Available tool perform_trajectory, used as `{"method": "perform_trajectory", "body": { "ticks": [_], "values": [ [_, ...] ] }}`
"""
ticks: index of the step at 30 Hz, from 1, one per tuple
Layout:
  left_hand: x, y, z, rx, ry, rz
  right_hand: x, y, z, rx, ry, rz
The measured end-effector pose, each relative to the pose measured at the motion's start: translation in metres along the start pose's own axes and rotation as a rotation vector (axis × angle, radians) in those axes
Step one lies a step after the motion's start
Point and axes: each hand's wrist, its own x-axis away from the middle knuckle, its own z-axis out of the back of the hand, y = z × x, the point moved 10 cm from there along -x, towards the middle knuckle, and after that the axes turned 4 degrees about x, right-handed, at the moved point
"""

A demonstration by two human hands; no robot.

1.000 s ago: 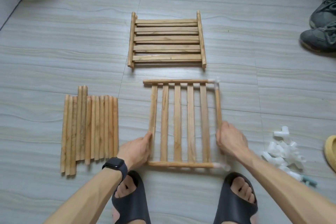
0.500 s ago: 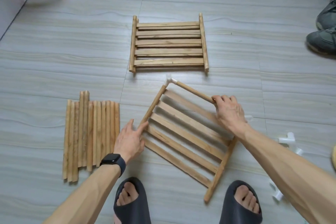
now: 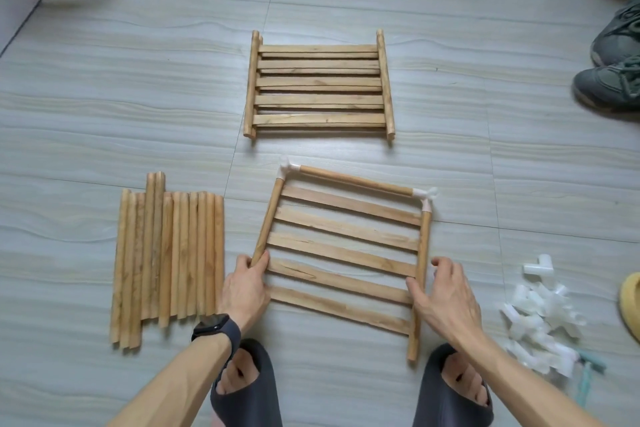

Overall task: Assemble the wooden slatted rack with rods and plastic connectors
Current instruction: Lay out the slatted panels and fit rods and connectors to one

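Fingers (image 3: 242, 262) of L hand (image 3: 247, 282) pinch left rod of slatted panel (image 3: 346, 229); R hand (image 3: 443, 291) grips right rod. Panel now flat on floor (image 3: 104, 114), squared up vs 0.5 s ago, connectors (image 3: 287, 165) at far corners.

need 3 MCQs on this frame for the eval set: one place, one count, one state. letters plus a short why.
1. Where do the loose rods lie, relative to the held panel?
A to its left; B to its right; C on top of it.
2. How many white connectors are fitted on the held panel?
A one; B two; C four.
3. The panel's near side is:
A closed by a rod; B open; C capped with connectors.

1 A: the bundle lies left of the panel's left rail.
2 B: one connector sits on each far corner.
3 B: the right rail's near end is bare and no rod crosses there.
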Motion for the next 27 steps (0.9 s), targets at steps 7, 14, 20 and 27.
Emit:
{"method": "perform_trajectory", "body": {
  "ticks": [7,14,20,27],
  "values": [
    [0.018,0.003,-0.003,0.161,0.017,-0.046,0.010,0.007,-0.011,-0.062,-0.049,0.114],
    [0.035,0.009,-0.009,0.056,-0.019,-0.189,0.007,0.008,-0.006,0.038,-0.054,0.192],
    [0.023,0.021,-0.011,-0.030,-0.013,-0.196,0.001,0.018,-0.010,0.072,-0.027,0.147],
    [0.019,0.027,-0.010,-0.053,-0.002,-0.205,-0.002,0.014,-0.005,0.262,-0.118,0.115]
  ]
}}
